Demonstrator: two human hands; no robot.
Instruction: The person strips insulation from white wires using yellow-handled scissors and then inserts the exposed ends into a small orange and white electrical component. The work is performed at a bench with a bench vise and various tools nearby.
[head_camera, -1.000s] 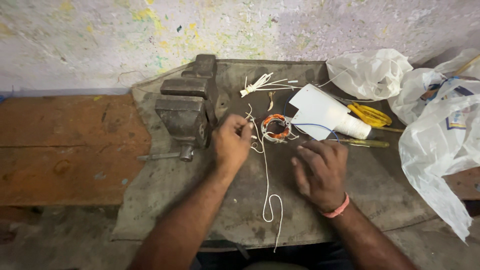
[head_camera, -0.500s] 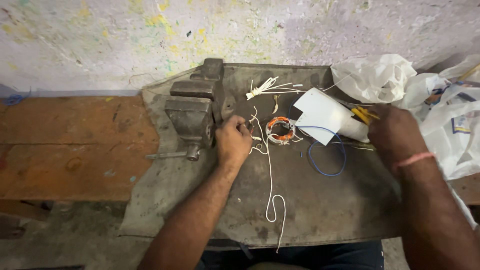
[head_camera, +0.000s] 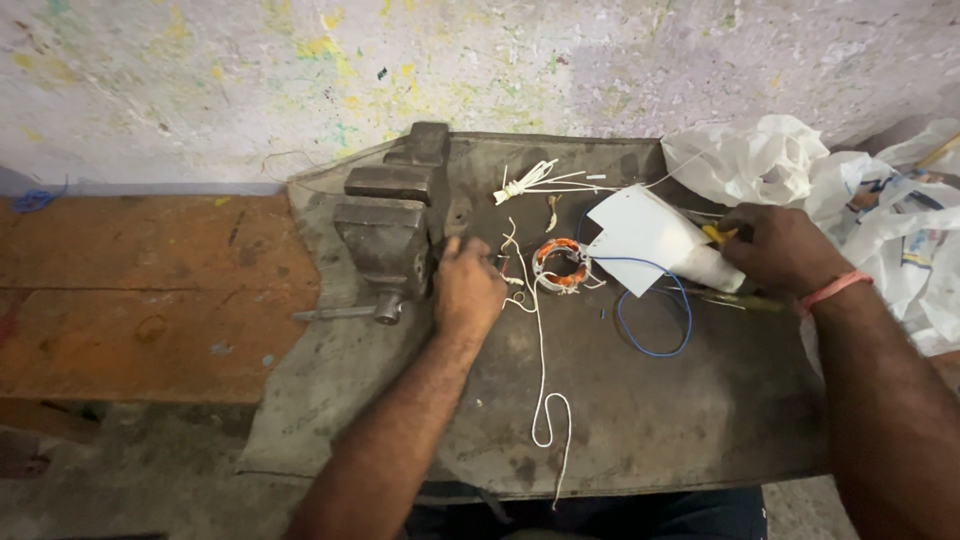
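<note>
The coil (head_camera: 561, 263) lies just right of the vise (head_camera: 392, 228), nearer the left hand (head_camera: 466, 287), which is closed, pinching its white cord (head_camera: 541, 370). The right hand (head_camera: 782, 247) is closed on a yellow tool (head_camera: 718, 235), further right.

Copper-orange coil (head_camera: 560, 263) — blue wire (head_camera: 655, 320), white cord (head_camera: 543, 380), grey vise (head_camera: 392, 225).

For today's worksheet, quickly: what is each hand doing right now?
Left hand: closed on the white cord.
Right hand: closed around a yellow-handled tool.
</note>
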